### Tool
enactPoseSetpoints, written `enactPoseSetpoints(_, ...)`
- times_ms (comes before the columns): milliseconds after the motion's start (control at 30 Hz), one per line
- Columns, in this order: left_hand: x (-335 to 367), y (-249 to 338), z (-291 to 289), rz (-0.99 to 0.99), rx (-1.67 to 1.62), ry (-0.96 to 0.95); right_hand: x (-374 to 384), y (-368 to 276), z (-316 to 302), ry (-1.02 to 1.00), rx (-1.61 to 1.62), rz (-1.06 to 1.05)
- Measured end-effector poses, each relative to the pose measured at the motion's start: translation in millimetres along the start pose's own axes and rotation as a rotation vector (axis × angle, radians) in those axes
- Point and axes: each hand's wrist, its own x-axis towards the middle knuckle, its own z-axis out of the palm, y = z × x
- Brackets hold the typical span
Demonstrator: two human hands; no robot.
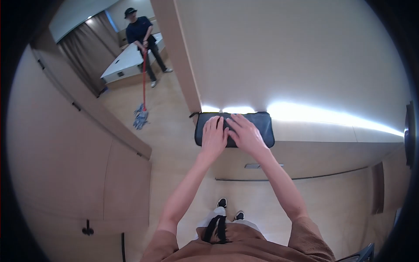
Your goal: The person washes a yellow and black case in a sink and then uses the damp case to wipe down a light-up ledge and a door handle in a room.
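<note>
A dark zip pouch (265, 129), rectangular with rounded corners and a black edge, lies at the left end of a lit pale ledge in front of me. My left hand (214, 138) rests flat on its left half, fingers stretched forward. Beside it, my right hand (247, 134) lies on the middle of the pouch with its fingers spread. Both palms face down, and the two thumbs nearly meet. A small black tab (194, 115) sticks out at the pouch's far left corner. What is inside the pouch cannot be seen.
A bright light strip (323, 115) runs along the back of the ledge (314, 134). On the left stands a wooden door (65, 139) with a black handle (87, 228). Beyond the doorway, a person (140, 32) holds a red-handled mop (144, 83) beside a white bed base (126, 63).
</note>
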Motion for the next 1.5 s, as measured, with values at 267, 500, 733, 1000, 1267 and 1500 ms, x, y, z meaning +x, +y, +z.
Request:
enactPoseSetpoints(267, 7.5, 8.1, 9.5, -0.030, 0.177, -0.094, -4.6, 16.2, -2.4, -0.186, -0.323, 0.031)
enactPoseSetpoints(500, 18.8, 51.4, 28.9, -0.050, 0.081, -0.107, -15.3, 59.2, -67.9, -0.360, -0.158, -0.025)
enactPoseSetpoints(733, 17.1, 73.8, 51.5, -0.076, 0.096, -0.097, -49.6, 39.0, -40.6, 0.103, -0.349, 0.206)
enactPoseSetpoints(1000, 3.4, 71.9, 43.1, -0.024, 0.142, -0.173, -21.6, -1.8, 19.2, 0.294, -0.621, 0.887)
enactPoseSetpoints(1267, 9.2, 70.5, 50.2, 0.017, 0.057, -0.108, -17.3, 47.1, 12.4, 0.309, -0.768, 0.925)
enactPoseSetpoints(1500, 10.0, 61.1, 74.0, 0.096, 0.033, -0.165, -36.2, 81.1, 23.4, 0.422, -0.676, 1.041)
